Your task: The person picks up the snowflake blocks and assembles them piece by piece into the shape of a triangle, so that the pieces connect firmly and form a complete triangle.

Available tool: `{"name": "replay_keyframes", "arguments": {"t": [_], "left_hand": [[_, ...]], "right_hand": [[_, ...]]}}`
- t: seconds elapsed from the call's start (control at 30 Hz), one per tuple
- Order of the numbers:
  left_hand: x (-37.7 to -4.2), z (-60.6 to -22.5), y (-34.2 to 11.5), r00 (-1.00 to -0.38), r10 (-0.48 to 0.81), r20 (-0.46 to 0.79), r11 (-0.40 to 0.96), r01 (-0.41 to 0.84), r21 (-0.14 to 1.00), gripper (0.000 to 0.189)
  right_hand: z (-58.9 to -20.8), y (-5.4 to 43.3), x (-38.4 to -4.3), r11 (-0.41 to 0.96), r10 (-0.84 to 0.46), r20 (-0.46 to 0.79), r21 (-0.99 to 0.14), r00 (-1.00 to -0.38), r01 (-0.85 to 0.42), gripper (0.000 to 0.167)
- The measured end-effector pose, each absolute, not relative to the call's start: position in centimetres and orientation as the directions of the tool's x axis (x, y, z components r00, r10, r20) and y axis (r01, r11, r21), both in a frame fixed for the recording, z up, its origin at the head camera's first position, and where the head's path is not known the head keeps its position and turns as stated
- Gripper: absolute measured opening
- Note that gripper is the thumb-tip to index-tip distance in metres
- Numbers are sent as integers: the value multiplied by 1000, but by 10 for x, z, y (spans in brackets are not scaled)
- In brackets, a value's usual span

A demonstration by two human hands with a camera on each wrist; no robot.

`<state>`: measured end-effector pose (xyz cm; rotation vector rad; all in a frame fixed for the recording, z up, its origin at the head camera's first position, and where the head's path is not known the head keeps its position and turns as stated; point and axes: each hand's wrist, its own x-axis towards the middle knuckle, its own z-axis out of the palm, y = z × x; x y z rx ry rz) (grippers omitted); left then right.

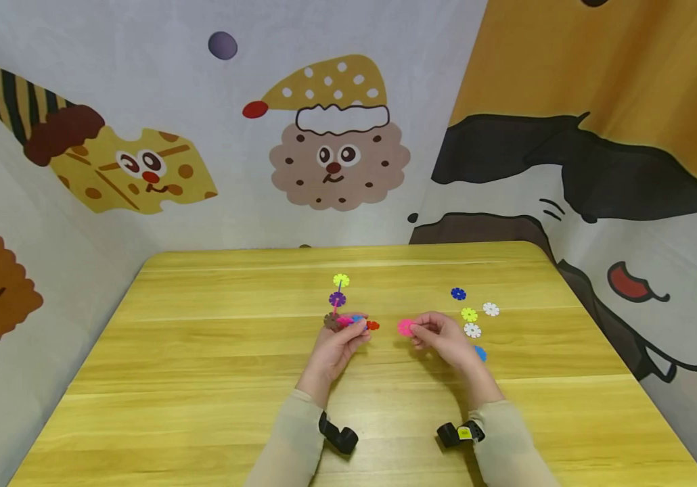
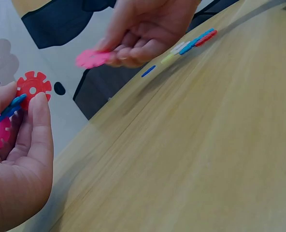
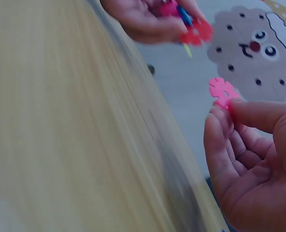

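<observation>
Snowflake-disc chain (image 1: 338, 299): located at center of frame, beyond beige sleeves (image 1: 290, 439) and black wrist-worn devices (image 1: 339, 436) at lower edge. Grasped in left hand (image 1: 338, 348) at center, with blue disc (image 2: 12, 107) pinched between thumb and fingers. Pinched between thumb and fingers of right hand (image 1: 448, 341), right of center: single pink disc (image 1: 406, 328), apart from red disc (image 1: 373, 326) at near end of chain. Continuing up-frame along chain: brown disc (image 1: 331, 320) at left fingers, then purple disc (image 1: 337, 299), then lime disc (image 1: 341, 280), joined by edge-on discs. Loose at right of center, near to far: light-blue disc (image 1: 480, 353) beside right wrist, lower white disc (image 1: 472, 330), loose lime disc (image 1: 469, 314), upper white disc (image 1: 491, 309), dark-blue disc (image 1: 459, 293). Beneath: wood-grain tabletop (image 1: 202, 379). Across upper frame: curtain (image 1: 446, 40) printed with cheese wedge (image 1: 135, 179) and hatted cookie (image 1: 340, 182).
</observation>
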<state>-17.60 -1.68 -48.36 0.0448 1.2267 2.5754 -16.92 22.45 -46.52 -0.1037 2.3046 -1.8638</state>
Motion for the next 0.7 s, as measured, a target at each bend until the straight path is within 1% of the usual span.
{"name": "replay_keyframes", "arguments": {"t": [0.13, 0.23, 0.4, 0.53, 0.7], "left_hand": [[-175, -484, -15, -959, 265, -98, -591, -242, 769, 14], [-175, -485, -15, -960, 265, -93, -591, -238, 771, 15], [-175, -487, -14, -963, 260, -77, -592, -222, 775, 17], [-175, -486, -14, -964, 253, -77, -592, -217, 776, 18], [-174, -485, -13, -966, 246, -76, -595, -213, 775, 16]], "right_hand": [[-465, 207, -169, 157, -200, -103, -985, -974, 72, 23], [-465, 197, -168, 91, -195, -114, -991, -974, 97, 23], [-466, 188, -169, -26, -163, -133, -990, -978, 139, 19], [-467, 184, -168, -100, -182, -133, -983, -974, 153, 13], [-469, 180, -167, -156, -220, -123, -975, -968, 159, 6]]}}
